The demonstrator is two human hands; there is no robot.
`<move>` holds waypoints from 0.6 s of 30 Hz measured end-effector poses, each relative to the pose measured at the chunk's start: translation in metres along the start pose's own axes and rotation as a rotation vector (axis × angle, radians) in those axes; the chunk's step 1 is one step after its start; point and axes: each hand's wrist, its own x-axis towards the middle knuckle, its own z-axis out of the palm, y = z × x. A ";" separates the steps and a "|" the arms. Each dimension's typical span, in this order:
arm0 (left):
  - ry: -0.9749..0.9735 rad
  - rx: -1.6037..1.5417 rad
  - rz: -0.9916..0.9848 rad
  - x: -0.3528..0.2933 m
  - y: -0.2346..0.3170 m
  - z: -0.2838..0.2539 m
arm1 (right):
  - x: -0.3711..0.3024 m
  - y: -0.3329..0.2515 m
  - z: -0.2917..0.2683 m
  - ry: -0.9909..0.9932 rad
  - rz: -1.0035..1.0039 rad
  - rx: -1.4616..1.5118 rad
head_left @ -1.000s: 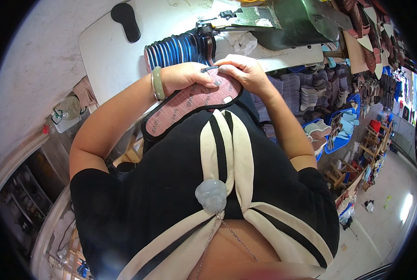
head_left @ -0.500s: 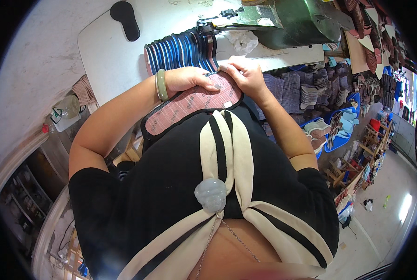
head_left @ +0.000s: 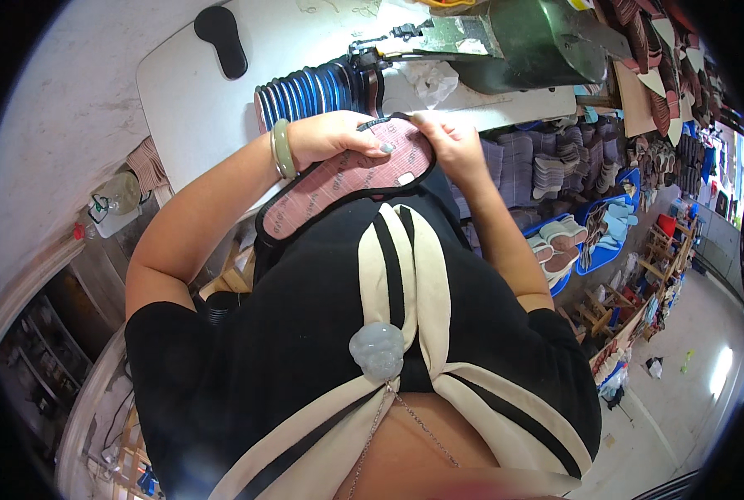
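A pink shoe insole (head_left: 322, 193) with black edging and a small white patch lies slantwise in front of my body, its pink face turned up. My left hand (head_left: 334, 140) is closed on its far edge, thumb on the pink face and the other fingers hidden beneath. At the insole's right end my right hand (head_left: 454, 150) pinches the black rim between thumb and fingers. Just beyond my hands, on the white table (head_left: 189, 92), a row of dark and blue-edged insoles (head_left: 305, 96) stands packed on edge.
A single black insole (head_left: 220, 43) lies at the table's far left. A green machine (head_left: 530, 46) and crumpled white plastic (head_left: 432, 82) are at the back. To the right are stacks of grey sole pieces (head_left: 514, 162) and blue baskets (head_left: 609, 237) of shoe parts.
My right hand has shifted slightly right and down along the insole's rim. The insole's right end has tilted a little upward. My left hand keeps its hold.
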 end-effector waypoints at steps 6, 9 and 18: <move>0.020 0.360 -0.083 0.009 0.059 -0.030 | 0.018 -0.005 -0.013 -0.556 0.364 0.175; 0.363 1.413 0.153 0.031 0.096 -0.062 | 0.055 0.020 -0.005 -0.416 0.250 -0.068; 0.345 1.733 0.252 0.087 0.101 -0.103 | 0.072 0.043 0.035 0.061 0.410 0.532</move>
